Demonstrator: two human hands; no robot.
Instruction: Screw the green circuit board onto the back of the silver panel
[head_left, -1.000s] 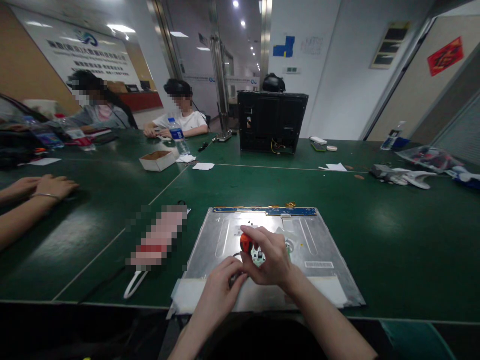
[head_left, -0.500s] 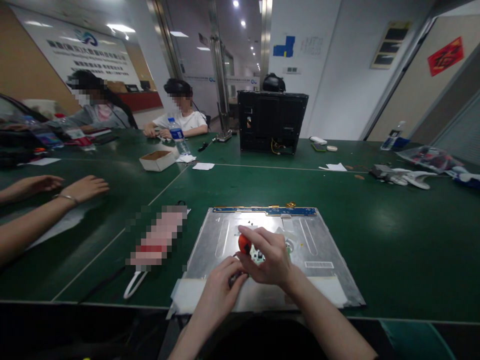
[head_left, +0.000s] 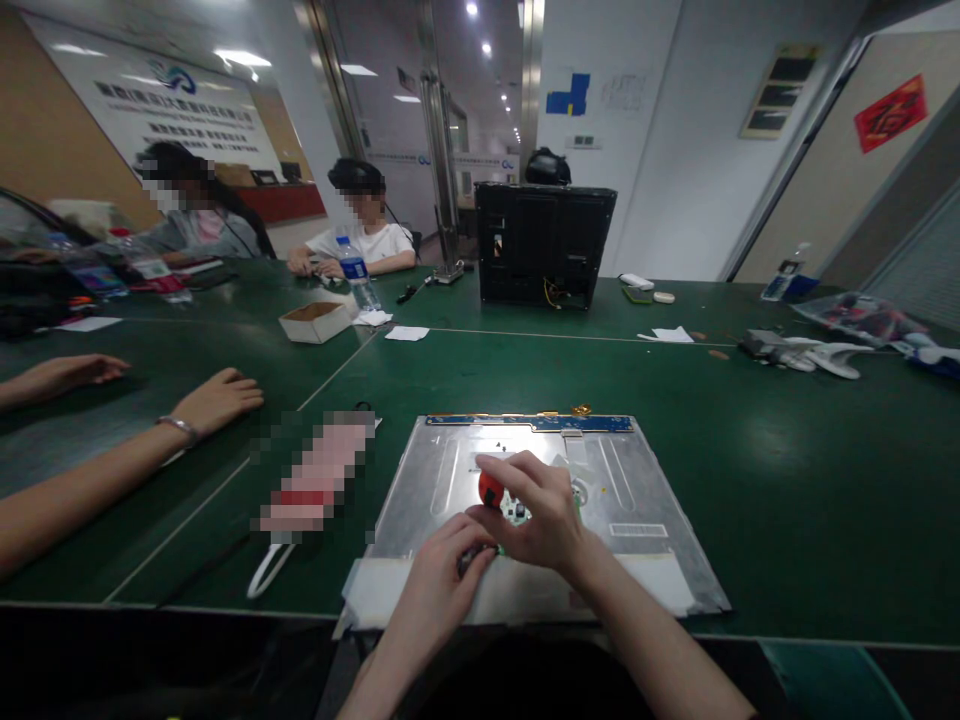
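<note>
1. Right hand (head_left: 544, 520): clamped on red-handled screwdriver (head_left: 490, 489), handle top showing between thumb and fingers, over middle of metal panel (head_left: 637, 480).
2. Left hand (head_left: 442, 575): fingers pinched together at tool's lower end, near small green circuit board (head_left: 516, 512); what's gripped, cannot tell.
3. Metal panel: flat on green table (head_left: 787, 450), near front edge, blue strip (head_left: 529, 423) along far side.
4. Left of panel: blurred pink item (head_left: 315, 480), white strap (head_left: 266, 570) below it.
5. Co-worker's hand (head_left: 217, 400) resting on table at left, bracelet on wrist.
6. Far side: black chassis (head_left: 544, 245), water bottle (head_left: 354, 270), cardboard box (head_left: 316, 322).
</note>
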